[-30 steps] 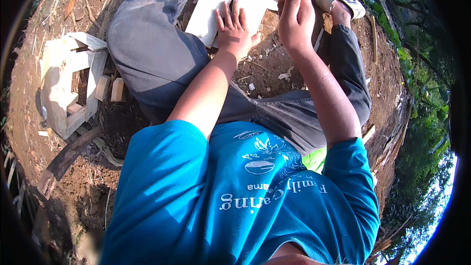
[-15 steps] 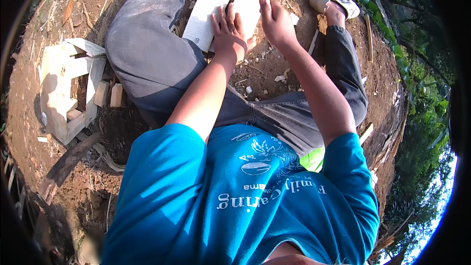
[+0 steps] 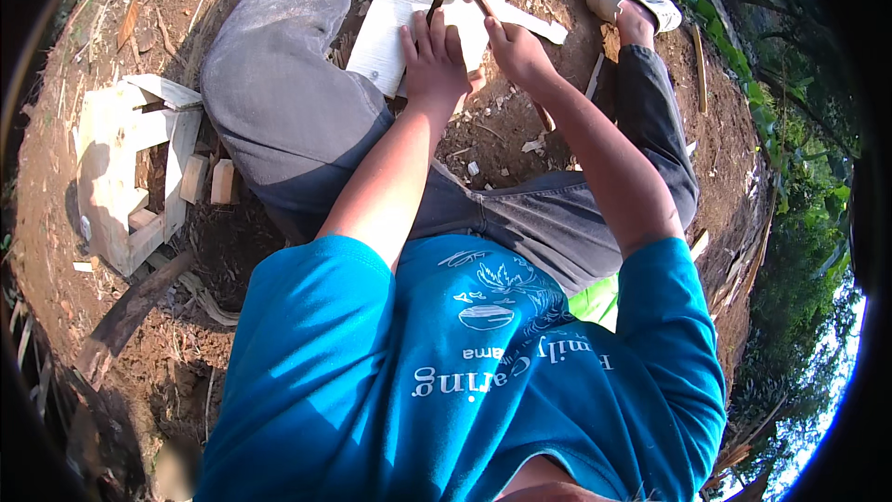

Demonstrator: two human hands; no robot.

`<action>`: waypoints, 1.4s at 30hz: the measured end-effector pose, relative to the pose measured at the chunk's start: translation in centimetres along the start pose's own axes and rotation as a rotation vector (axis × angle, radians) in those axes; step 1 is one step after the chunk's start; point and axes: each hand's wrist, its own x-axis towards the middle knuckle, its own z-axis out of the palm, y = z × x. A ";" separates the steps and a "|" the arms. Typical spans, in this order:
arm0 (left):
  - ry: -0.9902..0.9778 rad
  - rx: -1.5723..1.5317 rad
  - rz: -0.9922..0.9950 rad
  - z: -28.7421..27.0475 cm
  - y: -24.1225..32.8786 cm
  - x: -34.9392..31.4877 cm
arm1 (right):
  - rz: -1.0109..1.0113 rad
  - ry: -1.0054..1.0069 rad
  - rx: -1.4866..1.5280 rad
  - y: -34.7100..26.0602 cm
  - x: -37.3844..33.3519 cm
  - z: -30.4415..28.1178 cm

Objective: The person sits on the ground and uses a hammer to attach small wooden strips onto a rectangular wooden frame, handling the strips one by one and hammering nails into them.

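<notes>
Between my bent legs lie pale wooden boards, a wider left board (image 3: 398,14) and a right board (image 3: 469,26), with a dark gap between them. My left hand (image 3: 435,65) rests over the gap, fingers stretched out along the wood. Whether a nail stands under its fingertips is too small to tell. Wrapped round the handle of a hammer (image 3: 479,0) is my right hand (image 3: 520,58). The hammer's metal head hangs over the upper end of the right board, and the handle's tail shows below my wrist.
At my left stands a small wooden frame (image 3: 116,167) of nailed slats, with short wood blocks (image 3: 223,181) beside it. A dark branch (image 3: 130,316) lies below it. Wood chips litter the soil, and green plants (image 3: 790,335) line the right side.
The hammer and my right hand have come down and slightly left, bringing the head closer to the boards. More of the right board's end shows now. My left hand has shifted only slightly.
</notes>
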 end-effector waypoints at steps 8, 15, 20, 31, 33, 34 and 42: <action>0.017 -0.054 0.035 -0.6 0.2 -0.2 | -0.001 0.195 -0.052 4.0 1.9 1.6; 0.025 -0.070 0.046 -0.6 0.2 -0.5 | -0.132 0.184 -0.145 3.1 0.3 1.2; 0.079 -0.058 0.000 0.1 -1.0 -0.7 | -0.265 0.342 0.431 -3.7 -2.8 -3.6; 0.017 0.093 0.043 -1.3 0.3 -0.6 | -0.062 0.230 -0.061 2.5 -0.6 1.0; 0.016 0.055 0.031 -0.8 0.2 -0.8 | 0.020 0.115 -0.034 4.0 0.7 1.4; 0.018 0.039 -0.002 -0.4 -0.3 -0.3 | 0.032 0.063 0.016 1.1 0.8 -0.6; -0.038 0.076 -0.006 -0.6 0.1 0.5 | 0.083 0.062 0.010 -0.1 0.6 0.4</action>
